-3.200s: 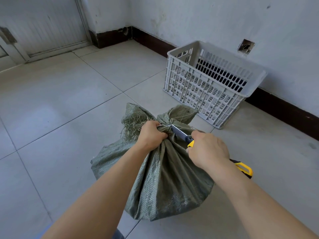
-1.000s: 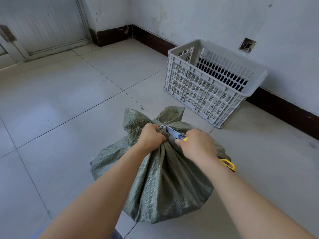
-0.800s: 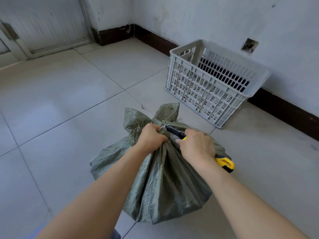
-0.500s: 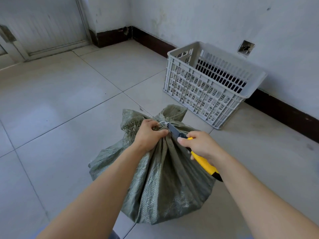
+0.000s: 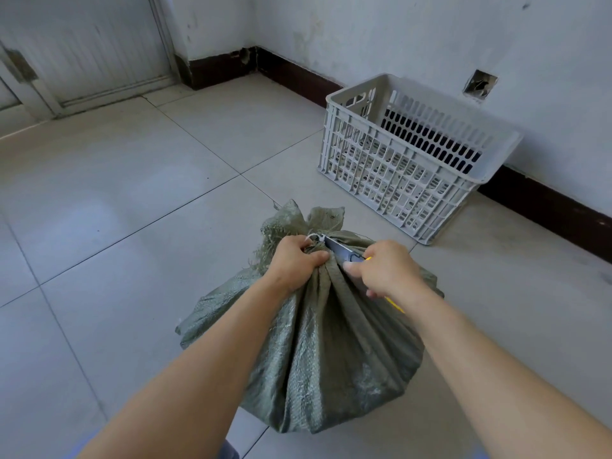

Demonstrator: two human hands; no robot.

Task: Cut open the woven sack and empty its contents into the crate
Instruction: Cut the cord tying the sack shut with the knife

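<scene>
A grey-green woven sack (image 5: 318, 352) stands full on the tiled floor, its neck bunched and tied with a pale cord (image 5: 313, 238). My left hand (image 5: 294, 260) grips the neck just below the tie. My right hand (image 5: 387, 271) holds a yellow utility knife (image 5: 341, 249), its bare blade laid against the cord at the neck. Most of the knife's handle is hidden by my hand and wrist. The frayed mouth of the sack flares out beyond the tie. A white slotted plastic crate (image 5: 407, 160) stands farther off to the right, against the wall.
Large pale floor tiles (image 5: 132, 210) spread to the left and front. A white wall with a dark skirting board (image 5: 543, 207) runs behind the crate, with a small hole (image 5: 480, 84) in it. A ribbed metal door (image 5: 82, 44) is at the far left.
My right hand has slid back toward the neck of the sack, hiding most of the yellow handle. The blade stays at the cord. My left hand keeps its grip.
</scene>
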